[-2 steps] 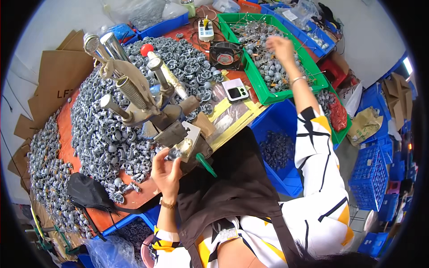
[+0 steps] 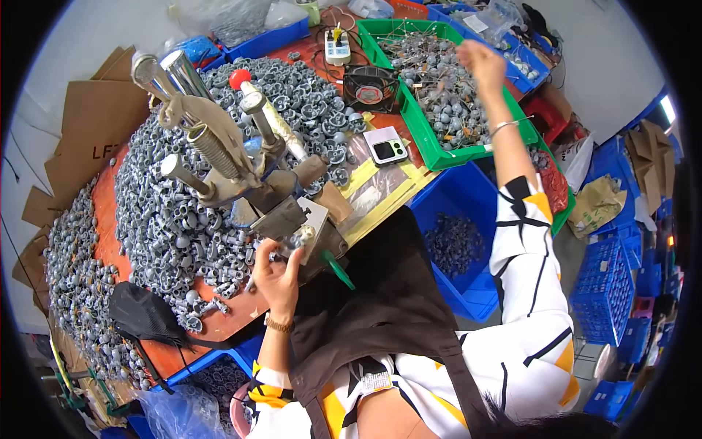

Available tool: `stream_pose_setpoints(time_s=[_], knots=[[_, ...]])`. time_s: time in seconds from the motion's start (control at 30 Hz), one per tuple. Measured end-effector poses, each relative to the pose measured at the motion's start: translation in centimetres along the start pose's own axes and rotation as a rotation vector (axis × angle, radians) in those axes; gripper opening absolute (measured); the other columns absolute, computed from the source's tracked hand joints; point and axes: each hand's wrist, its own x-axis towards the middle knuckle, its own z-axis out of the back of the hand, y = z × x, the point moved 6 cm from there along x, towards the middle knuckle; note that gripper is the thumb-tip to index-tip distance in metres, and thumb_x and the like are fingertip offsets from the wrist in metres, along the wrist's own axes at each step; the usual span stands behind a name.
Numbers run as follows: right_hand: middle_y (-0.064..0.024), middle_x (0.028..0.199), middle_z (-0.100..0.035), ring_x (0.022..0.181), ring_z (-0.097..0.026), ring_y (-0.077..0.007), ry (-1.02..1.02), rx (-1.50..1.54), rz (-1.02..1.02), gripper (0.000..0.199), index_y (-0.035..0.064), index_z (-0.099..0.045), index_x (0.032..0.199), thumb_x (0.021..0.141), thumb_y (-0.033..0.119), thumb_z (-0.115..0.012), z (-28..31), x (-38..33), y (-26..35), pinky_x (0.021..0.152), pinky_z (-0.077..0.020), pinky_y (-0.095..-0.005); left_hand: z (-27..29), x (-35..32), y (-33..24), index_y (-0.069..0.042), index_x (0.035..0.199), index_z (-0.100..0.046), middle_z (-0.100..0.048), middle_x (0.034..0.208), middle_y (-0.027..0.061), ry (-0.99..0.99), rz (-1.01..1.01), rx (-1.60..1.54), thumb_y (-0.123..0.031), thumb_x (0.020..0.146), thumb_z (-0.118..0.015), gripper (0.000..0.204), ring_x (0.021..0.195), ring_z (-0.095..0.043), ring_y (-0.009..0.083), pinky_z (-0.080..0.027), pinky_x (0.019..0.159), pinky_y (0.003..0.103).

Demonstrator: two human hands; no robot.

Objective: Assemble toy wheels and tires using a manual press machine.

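Observation:
My left hand [image 2: 276,284] is at the front of a metal hand press [image 2: 256,179] with a red ball knob [image 2: 239,79]. Its thumb and forefinger are closed around a small grey plastic part [image 2: 278,256], mostly hidden by the fingers, beside the pale fixture [image 2: 311,223] at the press's base. Over the far right side of a green tray [image 2: 420,135], my right hand [image 2: 484,69] is raised with its fingers curled together. Whatever it may hold is too small to make out. Grey ball-shaped parts with thin wires [image 2: 446,110] fill the tray.
A large heap of grey plastic parts [image 2: 168,227] covers the table left of the press. A small fan [image 2: 370,89], a power strip [image 2: 337,47] and a white device with a dark screen [image 2: 385,146] stand between press and tray. A blue bin [image 2: 464,293] sits below the tray.
My right hand has moved right and slightly away over the green tray, its fingers now drawn together. My left hand has shifted slightly closer in at the press fixture.

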Motion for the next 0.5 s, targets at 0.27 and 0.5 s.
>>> stream_pose_setpoints(time_s=[0.27,0.5], knots=[[-0.0129,0.104,-0.069,0.095,-0.067,-0.0185,-0.037,0.181,0.304,0.027,-0.0061,-0.063,0.112,0.094,0.014,-0.061,4.7,-0.2,4.6,0.087,-0.0534,-0.0296,-2.0,0.6,-2.7,0.004,0.1,-0.06,-0.057,0.085,0.0138,0.055,-0.338,0.467,-0.01,0.083,-0.069,0.024,0.072,-0.052,0.0266,-0.042,0.066,0.036],[-0.017,0.116,-0.063,0.107,-0.062,-0.0245,-0.042,0.549,0.135,0.025,-0.0046,-0.059,0.117,0.096,0.006,-0.053,6.4,1.9,3.3,0.096,-0.0496,-0.0351,-1.2,-0.2,-2.5,0.004,0.11,-0.059,-0.057,0.116,0.0209,0.054,-0.22,0.434,-0.009,0.082,-0.069,0.033,0.112,-0.051,0.0392,-0.04,0.098,0.044]])
